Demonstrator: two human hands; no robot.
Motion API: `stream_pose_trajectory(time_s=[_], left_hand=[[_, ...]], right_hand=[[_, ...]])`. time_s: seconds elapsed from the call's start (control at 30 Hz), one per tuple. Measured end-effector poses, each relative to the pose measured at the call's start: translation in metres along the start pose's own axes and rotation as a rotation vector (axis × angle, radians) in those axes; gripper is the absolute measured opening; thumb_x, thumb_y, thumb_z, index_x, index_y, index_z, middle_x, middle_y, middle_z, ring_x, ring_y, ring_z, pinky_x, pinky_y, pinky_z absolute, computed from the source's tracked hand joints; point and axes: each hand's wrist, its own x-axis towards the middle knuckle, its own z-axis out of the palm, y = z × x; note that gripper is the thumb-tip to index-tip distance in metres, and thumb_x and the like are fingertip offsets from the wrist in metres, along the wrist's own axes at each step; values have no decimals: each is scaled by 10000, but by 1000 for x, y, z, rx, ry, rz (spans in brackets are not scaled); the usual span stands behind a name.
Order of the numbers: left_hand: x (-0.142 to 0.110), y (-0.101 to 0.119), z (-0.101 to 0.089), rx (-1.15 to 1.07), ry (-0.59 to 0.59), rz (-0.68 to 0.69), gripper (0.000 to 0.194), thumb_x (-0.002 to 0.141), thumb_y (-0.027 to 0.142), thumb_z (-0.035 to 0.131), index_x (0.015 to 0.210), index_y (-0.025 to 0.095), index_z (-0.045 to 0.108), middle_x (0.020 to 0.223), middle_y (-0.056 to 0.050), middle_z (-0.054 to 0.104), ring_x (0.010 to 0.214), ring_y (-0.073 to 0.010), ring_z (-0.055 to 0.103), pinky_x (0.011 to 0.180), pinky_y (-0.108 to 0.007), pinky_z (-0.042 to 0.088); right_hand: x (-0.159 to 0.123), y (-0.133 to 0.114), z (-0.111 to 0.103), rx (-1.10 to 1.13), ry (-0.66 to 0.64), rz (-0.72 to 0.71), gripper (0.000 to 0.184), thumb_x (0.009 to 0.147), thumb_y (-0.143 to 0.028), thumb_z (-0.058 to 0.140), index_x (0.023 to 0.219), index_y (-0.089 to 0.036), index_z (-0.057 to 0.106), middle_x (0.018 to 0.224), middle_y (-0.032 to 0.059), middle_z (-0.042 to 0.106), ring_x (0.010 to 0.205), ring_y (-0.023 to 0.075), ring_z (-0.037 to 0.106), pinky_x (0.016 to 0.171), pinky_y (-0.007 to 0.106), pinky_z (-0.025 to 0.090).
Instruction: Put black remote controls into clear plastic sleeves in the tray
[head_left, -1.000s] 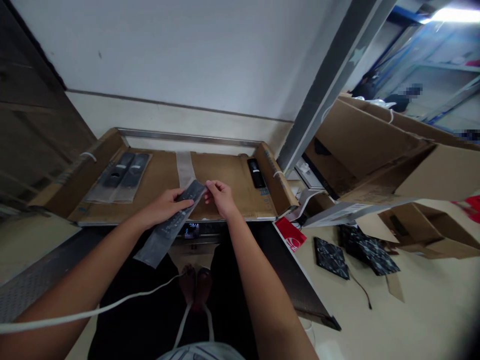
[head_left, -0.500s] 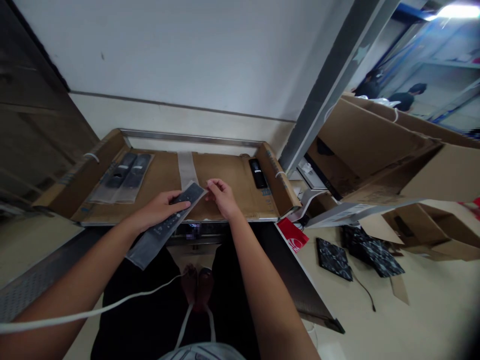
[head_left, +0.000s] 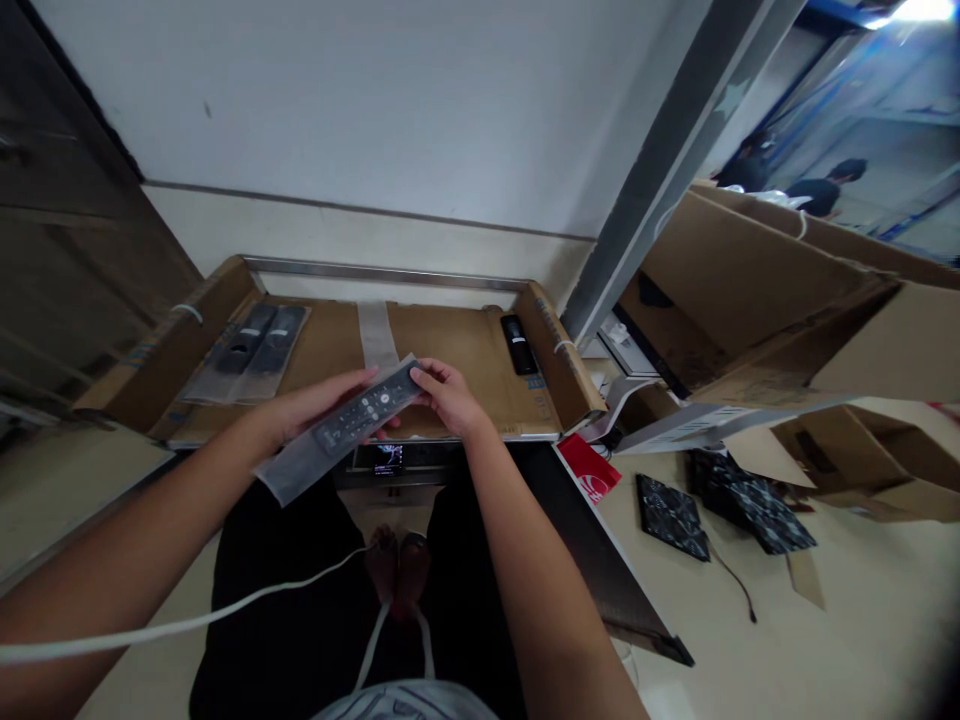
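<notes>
A dark remote control (head_left: 367,408) in a frosted plastic sleeve lies slantwise between my hands, its buttons facing up. My left hand (head_left: 319,402) is wrapped under it, with some fingers hidden behind the sleeve. At the upper end, my right hand (head_left: 444,392) pinches it, thumb on top. Below them is a cardboard-lined tray (head_left: 457,350). Two sleeved remotes (head_left: 259,340) lie side by side at the tray's left. On its right side rests a bare black remote (head_left: 517,344), with a small white label.
A large open cardboard box (head_left: 765,290) stands to the right beside a grey post (head_left: 652,150). Black patterned items (head_left: 673,515) and another box (head_left: 870,455) are on the floor. A white cable (head_left: 247,603) crosses my lap. Two people are in the far background.
My right hand has closed on the upper end of the sleeved remote, where it was at the sleeve's tip. My left hand has shifted underneath, and the remote's button side shows more fully.
</notes>
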Motion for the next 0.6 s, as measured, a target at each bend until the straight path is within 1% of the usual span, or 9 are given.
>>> stream_pose_trajectory(time_s=[0.03, 0.1, 0.23, 0.3, 0.37, 0.43, 0.47, 0.53, 0.6], left_hand=[[3, 0, 1, -31, -45, -30, 668, 754, 769, 648, 1027, 173, 778, 1072, -192, 750, 886, -315, 728, 705, -368, 583], [8, 0, 6, -48, -81, -22, 627, 782, 741, 632, 1019, 178, 770, 1020, -195, 751, 815, -303, 726, 645, -364, 577], [14, 2, 15, -58, -84, 11, 458, 782, 606, 691, 923, 174, 743, 795, -127, 700, 534, -187, 590, 438, -287, 457], [13, 4, 15, -58, -110, -23, 391, 759, 541, 736, 886, 171, 726, 744, -86, 653, 496, -147, 523, 402, -254, 407], [10, 7, 10, -15, -88, -30, 376, 749, 517, 760, 899, 175, 718, 734, -66, 627, 507, -144, 512, 403, -248, 404], [7, 16, 0, 114, 4, -5, 403, 759, 554, 747, 884, 173, 709, 720, -70, 617, 531, -170, 536, 427, -272, 433], [7, 22, -7, 208, 79, 17, 418, 767, 581, 730, 856, 174, 699, 710, -74, 615, 546, -189, 552, 450, -292, 451], [12, 37, -24, 426, 283, 77, 419, 772, 590, 722, 773, 175, 663, 699, -84, 614, 626, -236, 602, 544, -336, 496], [25, 51, -41, 590, 561, 203, 367, 736, 475, 784, 681, 170, 587, 743, -109, 632, 830, -307, 650, 724, -389, 518]], right_hand=[[0, -1, 0, 10, -5, -5, 421, 656, -450, 903, 946, -207, 721, 916, -9, 687, 795, 134, 644, 678, 273, 615], [-1, -1, -1, 18, -22, -2, 423, 674, -446, 897, 979, -216, 717, 936, -9, 682, 793, 129, 643, 673, 263, 618], [-1, -1, -1, 26, -43, 18, 441, 647, -448, 911, 971, -223, 713, 928, -16, 677, 766, 121, 633, 629, 234, 605], [-1, -1, -1, 36, -43, 15, 444, 638, -449, 913, 964, -223, 712, 933, -16, 678, 766, 128, 636, 626, 250, 608], [1, -1, 0, 54, -21, -6, 436, 661, -471, 895, 972, -226, 711, 953, -9, 688, 777, 135, 645, 658, 277, 614], [3, -1, 0, 88, 40, -32, 423, 692, -499, 868, 975, -230, 704, 975, 1, 699, 807, 140, 657, 703, 291, 610], [4, -1, -1, 108, 79, -42, 415, 705, -509, 856, 969, -231, 698, 980, 6, 703, 822, 141, 662, 720, 291, 604], [6, 0, -3, 141, 143, -47, 399, 715, -511, 849, 948, -230, 687, 965, 10, 705, 835, 142, 667, 733, 287, 591], [8, 1, -4, 158, 178, -44, 394, 716, -514, 846, 931, -227, 683, 932, 11, 701, 820, 143, 666, 723, 286, 583]])
